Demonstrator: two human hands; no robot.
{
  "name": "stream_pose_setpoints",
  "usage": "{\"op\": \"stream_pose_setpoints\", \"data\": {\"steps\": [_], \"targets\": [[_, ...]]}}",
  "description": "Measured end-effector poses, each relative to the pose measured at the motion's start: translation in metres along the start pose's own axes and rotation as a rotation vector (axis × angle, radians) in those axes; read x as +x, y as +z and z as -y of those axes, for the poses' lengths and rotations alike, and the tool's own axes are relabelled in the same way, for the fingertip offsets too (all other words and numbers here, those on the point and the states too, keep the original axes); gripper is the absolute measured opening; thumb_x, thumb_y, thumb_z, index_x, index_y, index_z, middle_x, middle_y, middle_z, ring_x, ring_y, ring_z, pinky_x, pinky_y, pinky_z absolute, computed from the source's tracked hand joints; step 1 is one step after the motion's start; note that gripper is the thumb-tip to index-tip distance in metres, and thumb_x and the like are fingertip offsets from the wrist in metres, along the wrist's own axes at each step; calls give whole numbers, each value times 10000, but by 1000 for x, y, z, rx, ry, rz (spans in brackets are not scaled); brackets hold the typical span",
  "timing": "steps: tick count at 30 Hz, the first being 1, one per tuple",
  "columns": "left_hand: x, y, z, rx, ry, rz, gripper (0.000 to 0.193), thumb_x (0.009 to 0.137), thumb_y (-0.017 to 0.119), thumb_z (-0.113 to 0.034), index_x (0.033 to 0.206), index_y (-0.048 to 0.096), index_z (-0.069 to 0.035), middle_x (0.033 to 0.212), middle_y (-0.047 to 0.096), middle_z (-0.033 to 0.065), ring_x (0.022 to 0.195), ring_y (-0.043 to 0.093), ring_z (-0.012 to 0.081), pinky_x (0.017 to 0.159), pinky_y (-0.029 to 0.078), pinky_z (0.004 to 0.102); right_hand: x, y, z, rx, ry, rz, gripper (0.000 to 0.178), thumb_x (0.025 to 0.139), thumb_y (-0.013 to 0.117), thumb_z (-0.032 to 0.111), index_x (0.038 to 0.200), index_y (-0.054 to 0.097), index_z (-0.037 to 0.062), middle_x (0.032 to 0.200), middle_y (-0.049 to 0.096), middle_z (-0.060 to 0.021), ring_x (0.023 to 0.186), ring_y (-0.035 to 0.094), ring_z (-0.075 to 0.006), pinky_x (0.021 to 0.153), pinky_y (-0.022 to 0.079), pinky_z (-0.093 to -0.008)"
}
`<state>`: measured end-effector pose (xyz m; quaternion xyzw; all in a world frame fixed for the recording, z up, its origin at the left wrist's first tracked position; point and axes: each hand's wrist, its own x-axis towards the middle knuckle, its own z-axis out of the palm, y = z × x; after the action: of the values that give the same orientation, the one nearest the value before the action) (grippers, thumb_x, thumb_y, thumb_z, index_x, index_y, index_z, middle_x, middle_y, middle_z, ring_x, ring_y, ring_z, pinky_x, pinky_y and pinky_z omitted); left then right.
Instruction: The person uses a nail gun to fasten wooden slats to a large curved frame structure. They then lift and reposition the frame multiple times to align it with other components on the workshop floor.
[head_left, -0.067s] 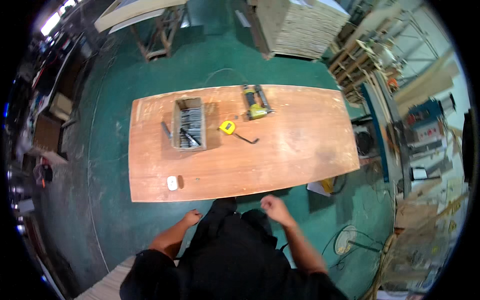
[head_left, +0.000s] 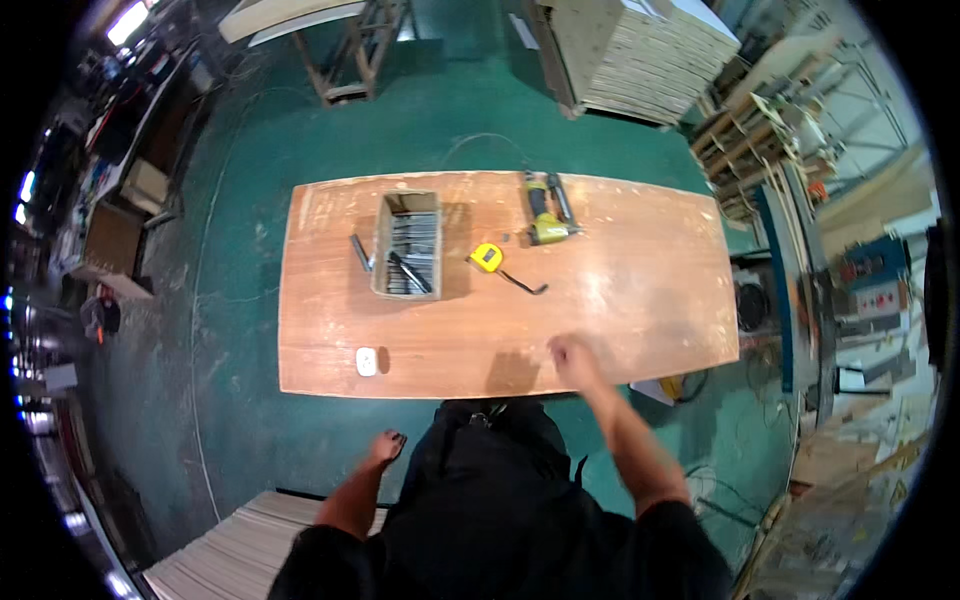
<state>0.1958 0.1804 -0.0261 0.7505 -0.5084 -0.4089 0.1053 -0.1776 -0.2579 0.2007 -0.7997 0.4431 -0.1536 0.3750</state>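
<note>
Over the near edge of the wooden tabletop (head_left: 460, 345), my right hand (head_left: 572, 362) is held out with its fingers curled in, a little blurred. Anything inside it is hidden. My left hand (head_left: 386, 447) hangs low, short of the table edge, its fingers also bent closed with a dark patch at the tips. Closest to it on the table is a small white rounded object (head_left: 366, 361). Farther back, a yellow tape measure (head_left: 487, 257) lies beside a black curved strip (head_left: 524, 284). A yellow-green and black nail gun (head_left: 546, 212) rests near the far edge.
An open cardboard box (head_left: 380, 245) on the table's left holds metallic strips and a black pen-like tool (head_left: 409, 272). A dark narrow bar (head_left: 361, 252) lies beside it. Stacked boards (head_left: 645, 70) stand beyond the table, and machinery (head_left: 870, 280) lines the right.
My right hand has moved forward, from the table's near edge to above the tabletop. My left hand stays low beside my body. The whole view has shifted slightly.
</note>
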Motion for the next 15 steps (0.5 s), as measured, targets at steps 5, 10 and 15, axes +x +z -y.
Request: {"op": "stream_pose_setpoints", "data": {"steps": [5, 10, 15], "targets": [[-70, 26, -83, -895, -789, -205, 258, 1016, 591, -270, 926, 680, -45, 744, 672, 64, 622, 602, 206, 597, 491, 382, 260, -49, -1, -937, -196, 165, 350, 954, 557, 126, 1270, 700, 172, 1294, 638, -132, 1250, 585, -344, 978, 497, -523], [-146, 90, -188, -1122, -1037, -403, 293, 1004, 631, -328, 923, 652, -47, 691, 636, 65, 608, 615, 210, 610, 508, 393, 416, -65, -25, -1463, -791, 438, 358, 998, 540, 293, 1320, 696, 278, 1360, 618, -56, 1381, 486, -282, 1171, 320, -585], [-165, 181, -272, -1494, -1046, -198, 604, 946, 693, -467, 1387, 537, -84, 1227, 682, 190, 1106, 665, 300, 946, 508, 432, 457, -61, -19, -1479, -1077, 858, 275, 991, 555, 314, 1219, 709, 312, 1287, 628, -37, 1357, 504, -265, 1179, 313, -584]]}}
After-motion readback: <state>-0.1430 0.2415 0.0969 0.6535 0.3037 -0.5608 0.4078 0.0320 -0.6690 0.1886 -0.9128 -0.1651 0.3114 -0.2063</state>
